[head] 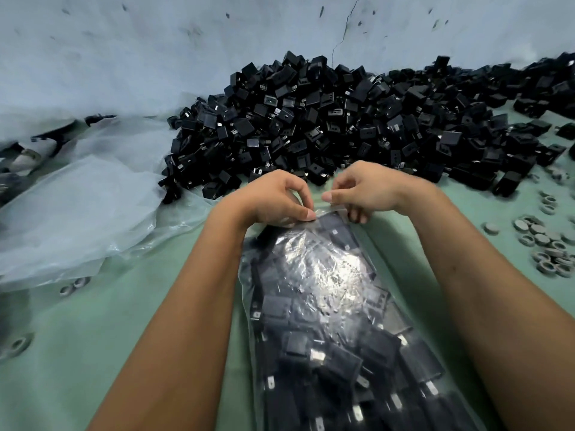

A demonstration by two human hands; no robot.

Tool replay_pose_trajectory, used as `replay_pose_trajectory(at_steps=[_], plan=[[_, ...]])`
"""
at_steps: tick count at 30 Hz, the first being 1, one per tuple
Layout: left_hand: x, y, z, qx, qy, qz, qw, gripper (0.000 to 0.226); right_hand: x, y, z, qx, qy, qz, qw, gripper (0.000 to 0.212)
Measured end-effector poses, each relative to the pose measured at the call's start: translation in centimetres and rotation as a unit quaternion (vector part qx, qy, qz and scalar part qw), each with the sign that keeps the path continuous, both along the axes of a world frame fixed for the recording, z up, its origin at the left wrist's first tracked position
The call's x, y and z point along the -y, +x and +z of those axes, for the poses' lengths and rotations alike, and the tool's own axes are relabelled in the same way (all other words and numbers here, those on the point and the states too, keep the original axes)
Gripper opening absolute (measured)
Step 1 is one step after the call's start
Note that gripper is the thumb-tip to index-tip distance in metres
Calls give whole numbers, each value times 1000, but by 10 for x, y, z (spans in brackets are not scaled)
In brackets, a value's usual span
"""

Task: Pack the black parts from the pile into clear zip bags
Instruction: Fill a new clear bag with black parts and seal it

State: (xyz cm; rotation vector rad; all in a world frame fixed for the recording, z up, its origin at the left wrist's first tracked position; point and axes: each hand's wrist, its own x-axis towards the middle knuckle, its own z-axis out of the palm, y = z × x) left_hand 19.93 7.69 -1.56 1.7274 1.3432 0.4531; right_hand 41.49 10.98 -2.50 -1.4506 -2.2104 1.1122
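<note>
Both hands, left hand [273,197] and right hand [367,191], are pinching the top edge of the stuffed zip bag [326,306] between them, looks like to press the seal shut. Pile of black parts [326,119] sits just beyond the knuckles, spare plastic sheet [77,206] off left.

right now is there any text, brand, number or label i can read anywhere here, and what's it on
None can be read.
Zip bag, pinched at its top by the left hand and right hand: clear plastic, no print visible.
Black parts in the bag and in the pile: small pale marks on some, too small and blurred to read.
Grey rings and loose plastic sheet: no markings visible.
</note>
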Motion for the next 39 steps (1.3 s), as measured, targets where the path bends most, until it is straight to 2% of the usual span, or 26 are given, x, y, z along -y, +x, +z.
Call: replay_pose_trajectory(at_steps=[3,5,12,16,22,25,32,39], plan=[[-4,0,-4,-8,1,-1,1000,13,-2,8,2,23,-78,-18,997,43],[-5,1,-10,-19,6,9,1000,16,-2,13,-1,12,-99,-7,995,40],[-13,3,-18,-18,0,1,1000,16,-5,23,-16,-71,-78,13,994,30],[-17,8,-23,-29,42,-6,999,23,-4,25,-21,-111,-74,32,991,29],[-16,10,-27,13,44,-22,999,17,-3,25,-19,-121,-90,44,988,33],[-15,11,-27,25,33,-22,999,16,-2,25,-20,-128,-90,46,987,29],[-11,14,-19,64,0,10,998,22,-2,27,-23,-159,-100,62,980,26],[-12,15,-16,70,-24,40,996,18,-2,26,-25,-159,-100,63,980,24]])
